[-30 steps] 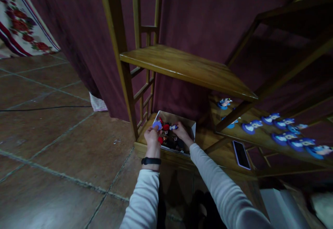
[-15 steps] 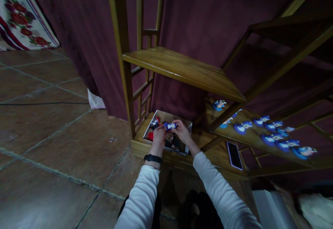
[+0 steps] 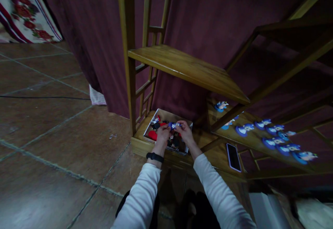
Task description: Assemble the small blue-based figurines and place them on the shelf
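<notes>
Between both hands I hold a small purple-and-white figurine over an open shallow box. The fingers of my left hand close on its left end, and those of my right hand pinch its right end. Below, the box contains several red, black and white figurines, one with a red base. My wrists and hands partly cover the box's contents. To the right, several blue-and-white figurines on round bases stand on a higher wooden shelf.
The box sits on the low wooden shelf. A phone with a pale purple edge lies further right. Above my hands juts another shelf board, with a wooden post at its left. A dark red curtain hangs behind.
The view has shifted slightly. Both hands still hold the figurine over the box, and my right-hand fingers now cover more of its right end.
</notes>
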The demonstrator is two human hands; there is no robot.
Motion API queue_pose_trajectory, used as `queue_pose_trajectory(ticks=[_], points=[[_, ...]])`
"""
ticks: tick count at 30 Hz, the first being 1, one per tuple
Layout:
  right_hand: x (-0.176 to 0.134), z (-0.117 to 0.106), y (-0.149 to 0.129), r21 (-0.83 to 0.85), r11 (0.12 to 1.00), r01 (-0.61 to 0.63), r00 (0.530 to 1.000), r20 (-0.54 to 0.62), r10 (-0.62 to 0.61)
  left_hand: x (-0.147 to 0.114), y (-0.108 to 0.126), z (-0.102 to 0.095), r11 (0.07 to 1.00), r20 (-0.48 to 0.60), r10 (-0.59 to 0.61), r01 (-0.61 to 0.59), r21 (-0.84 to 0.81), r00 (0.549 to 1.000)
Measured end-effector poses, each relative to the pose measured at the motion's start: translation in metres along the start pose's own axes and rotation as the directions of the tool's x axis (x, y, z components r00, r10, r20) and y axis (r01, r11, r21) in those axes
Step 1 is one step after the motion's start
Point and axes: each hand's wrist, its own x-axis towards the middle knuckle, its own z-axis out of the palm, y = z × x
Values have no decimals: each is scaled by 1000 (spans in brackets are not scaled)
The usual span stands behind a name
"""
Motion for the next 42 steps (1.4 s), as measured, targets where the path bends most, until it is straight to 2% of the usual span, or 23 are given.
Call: queue_pose_trajectory(ticks=[3, 8, 13, 17, 19, 21, 24, 28, 32, 34, 37, 42], points=[[-3, -2, -4, -136, 989, 50, 999, 5, -49, 1, -2, 0, 999, 81, -41, 40, 14, 996], [-7, -7, -16, -462, 879, 122, 992, 52, -111, 1, -3, 0, 999, 54, -54, 54, 2, 997], [-11, -7, -27, -570, 802, 178, 984, 118, -135, 2, -5, -1, 999, 38, -52, 53, -8, 998], [-11, -8, -30, -596, 759, 262, 964, 193, -181, 1, -7, 2, 1000, 0, 5, -5, 25, 1000], [-9, -9, -29, -580, 774, 253, 966, 190, -173, 0, -8, 3, 997, -39, 49, -47, 56, 998], [-7, -10, -23, -531, 825, 195, 980, 137, -144, -2, -8, 5, 992, -67, 99, -93, 89, 993], [-4, -12, -11, -410, 907, 99, 995, 48, -87, -5, -7, 5, 962, -23, 197, -188, 197, 980], [-3, -11, 0, -254, 967, 22, 999, -30, -31, -11, -6, 6, 865, 65, 319, -318, 388, 945], [-5, -8, -2, -168, 986, -16, 998, -68, 5, -17, -6, 8, 822, 89, 375, -375, 429, 923], [-6, -6, -6, -201, 980, -1, 997, -80, -15, -18, -7, 8, 840, 73, 376, -373, 394, 924], [-9, -7, -15, -345, 938, 46, 996, -51, -67, -13, -12, 6, 891, 46, 330, -328, 314, 943], [-17, -15, -33, -606, 759, 236, 971, 162, -173, -8, -20, 1, 977, 75, 168, -176, 123, 983]])
